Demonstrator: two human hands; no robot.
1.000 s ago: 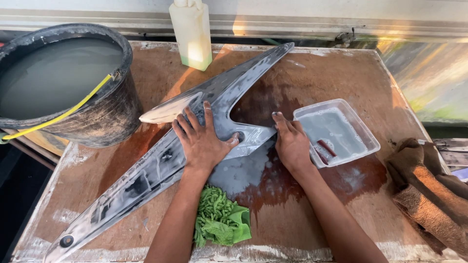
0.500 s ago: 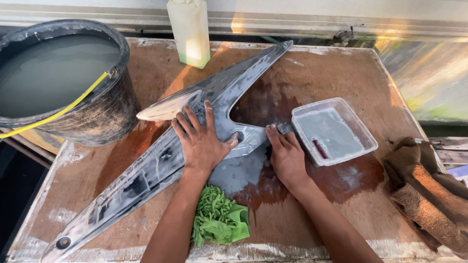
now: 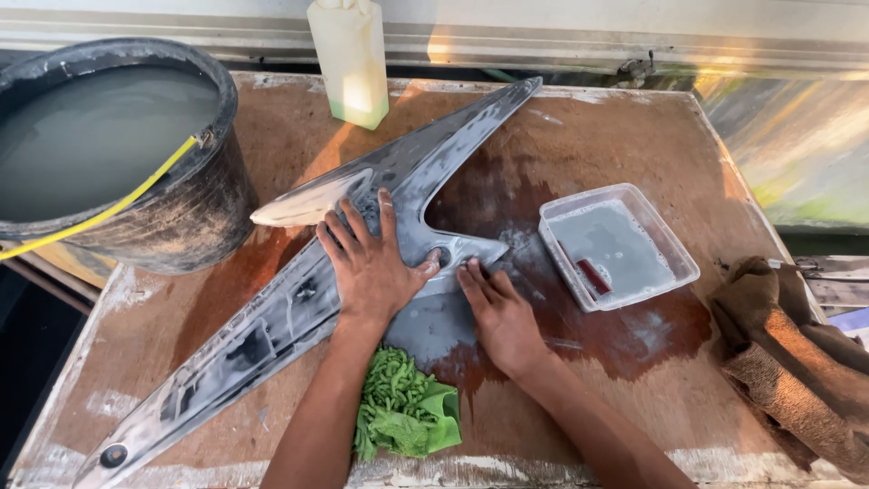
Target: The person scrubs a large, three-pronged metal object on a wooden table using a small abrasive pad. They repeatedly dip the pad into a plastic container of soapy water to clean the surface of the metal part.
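Wet-sanding the grey fairing panel point(image 3: 299, 299) on the wet wooden table point(image 3: 579, 145).
My left hand point(image 3: 373, 267) presses flat, fingers spread, pinning it; my right hand point(image 3: 496, 312), fingers together, rubs its lower edge—best kept flat and light.

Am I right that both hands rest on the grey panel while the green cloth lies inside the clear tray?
Not quite: in the head view the green cloth lies on the wooden table between the forearms, not in the clear tray. Both hands, left and right, do rest on the grey panel.
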